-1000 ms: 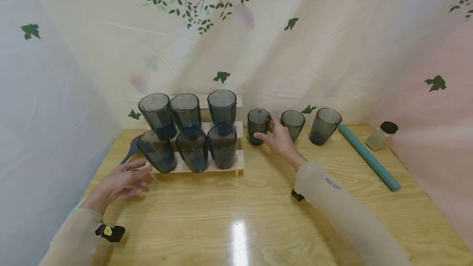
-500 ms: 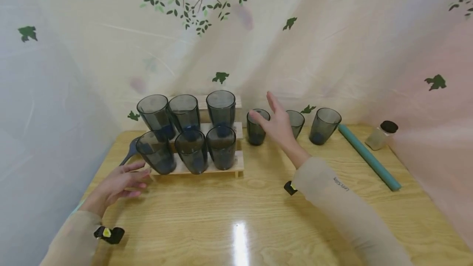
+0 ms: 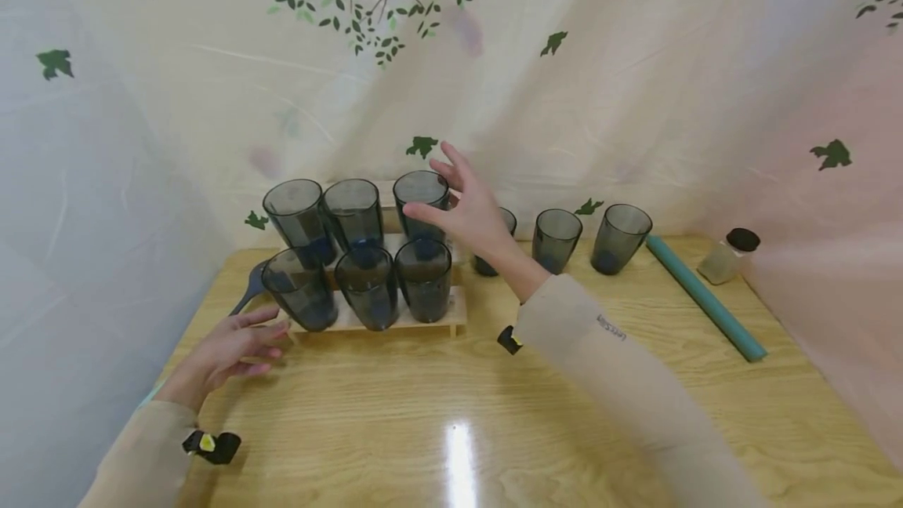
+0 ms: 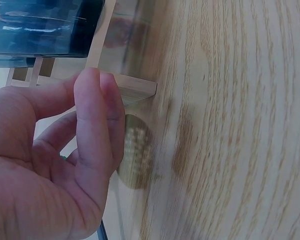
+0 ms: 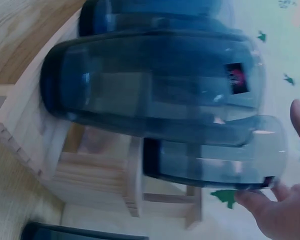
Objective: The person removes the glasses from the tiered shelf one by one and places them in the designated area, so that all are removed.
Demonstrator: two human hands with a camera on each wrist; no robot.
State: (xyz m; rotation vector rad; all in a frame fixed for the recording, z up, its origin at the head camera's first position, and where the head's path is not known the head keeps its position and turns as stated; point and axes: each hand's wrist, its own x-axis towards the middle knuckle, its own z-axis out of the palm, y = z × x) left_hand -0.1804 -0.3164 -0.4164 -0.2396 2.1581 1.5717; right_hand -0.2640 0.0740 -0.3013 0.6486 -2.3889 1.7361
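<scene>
Smoky dark drinking glasses stand in two rows on a stepped wooden rack. My right hand is at the upper right glass, thumb in front of it and fingers spread beyond its rim. In the right wrist view, that glass lies close to the fingertips of the hand; I cannot tell whether they touch. My left hand, fingers loosely bent, is beside the rack's front left corner, below the front left glass. The left wrist view shows its fingertips by the rack's end, holding nothing.
Right of the rack stand three more glasses on the wooden table, the nearest partly behind my right forearm. Farther right are a teal rod and a small black-lidded jar. A dark utensil lies left of the rack.
My right hand has left the glass standing just right of the rack and moved left to the rack's upper right glass. My left hand has stayed in place.
</scene>
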